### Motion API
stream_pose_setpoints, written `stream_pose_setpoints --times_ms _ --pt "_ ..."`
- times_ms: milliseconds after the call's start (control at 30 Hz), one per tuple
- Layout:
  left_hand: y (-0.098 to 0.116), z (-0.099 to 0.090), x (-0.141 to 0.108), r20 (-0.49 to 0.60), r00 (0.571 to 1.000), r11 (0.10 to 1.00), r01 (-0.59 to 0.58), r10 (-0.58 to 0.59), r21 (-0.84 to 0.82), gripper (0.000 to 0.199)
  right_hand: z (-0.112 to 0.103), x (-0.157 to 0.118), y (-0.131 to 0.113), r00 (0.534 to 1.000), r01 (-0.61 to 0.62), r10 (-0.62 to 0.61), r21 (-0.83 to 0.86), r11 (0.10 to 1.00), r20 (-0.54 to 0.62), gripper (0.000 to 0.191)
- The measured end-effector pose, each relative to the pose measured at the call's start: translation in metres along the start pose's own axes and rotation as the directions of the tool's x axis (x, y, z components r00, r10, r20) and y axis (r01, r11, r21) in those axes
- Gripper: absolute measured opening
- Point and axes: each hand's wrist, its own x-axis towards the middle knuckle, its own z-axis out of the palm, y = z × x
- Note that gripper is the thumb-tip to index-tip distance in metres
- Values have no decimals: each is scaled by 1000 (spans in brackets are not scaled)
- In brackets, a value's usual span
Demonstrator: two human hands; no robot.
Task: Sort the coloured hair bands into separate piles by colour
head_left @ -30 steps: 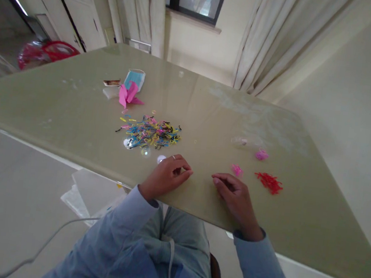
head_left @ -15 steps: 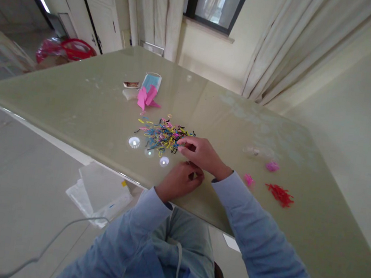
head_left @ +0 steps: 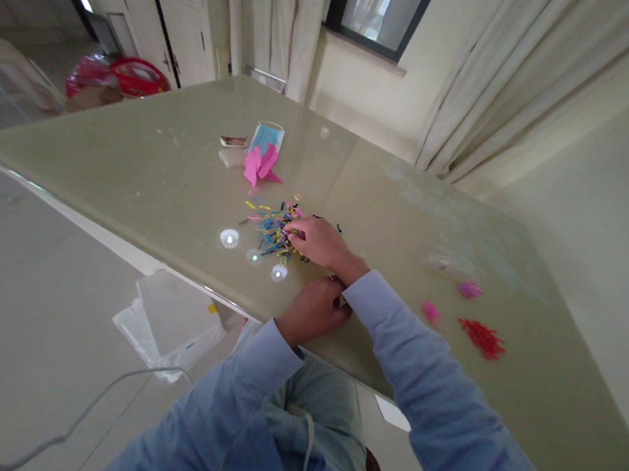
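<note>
To the far left of both hands, I see a red basket (head_left: 139, 76) beyond the table (head_left: 129, 159). Nearer, to the left of the left hand and below the table's near edge, lie pale sheets (head_left: 172, 317). Ahead and to the left of the right hand, well apart from it, are a small wrapper (head_left: 233, 141), a whitish packet (head_left: 231, 157), a folded pink paper (head_left: 259, 166) and, just behind the paper, a blue mask (head_left: 269, 137).

The heap of coloured bands (head_left: 273, 239) lies at the right hand's fingertips, spreading to their left and partly hidden under the hand. The right hand (head_left: 317, 240) reaches over the heap, thumb and fingers drawn close together; I cannot tell whether a band is pinched between them. Just below the right wrist, the left hand (head_left: 313, 312) is near the table edge, fingers curled; its grip is hidden from me, so I cannot tell what it holds.

To the right of both hands, well apart, are a pink clump (head_left: 430, 311), a blurred clear object (head_left: 442, 263), a second pink bundle (head_left: 469, 288) and a red pile (head_left: 481, 338).
</note>
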Motion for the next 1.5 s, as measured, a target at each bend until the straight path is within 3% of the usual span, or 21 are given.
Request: stream_pose_setpoints --times_ms 433,800,1067,1200,1267,1400,1500 --pt "1 -1 0 6 1000 1000 -16 16 5 14 6 -1 3 996 -32 37 54 998 -86 15" --pt "-1 0 -2 -40 997 991 -69 65 -116 13 7 -26 22 969 -28 89 258 966 -229 16" --pt "-7 3 -2 -77 994 991 -80 72 -111 12 -10 -46 15 982 -126 92 -206 970 -166 24" --pt "-4 1 -1 -58 996 990 -78 72 -119 14 -17 -41 16 999 39 -45 -355 934 -9 27" --pt "-3 0 -1 -54 997 990 -70 64 -120 14 -20 -38 18 995 102 -100 -378 920 26 26" --pt "-3 -1 -1 -71 996 990 -63 54 -125 13 -24 -36 22 988 98 -131 -313 945 -86 25" --pt "-2 -2 -2 -64 997 990 -61 53 -128 12 -21 -37 29 990 73 -98 -218 973 -106 24"
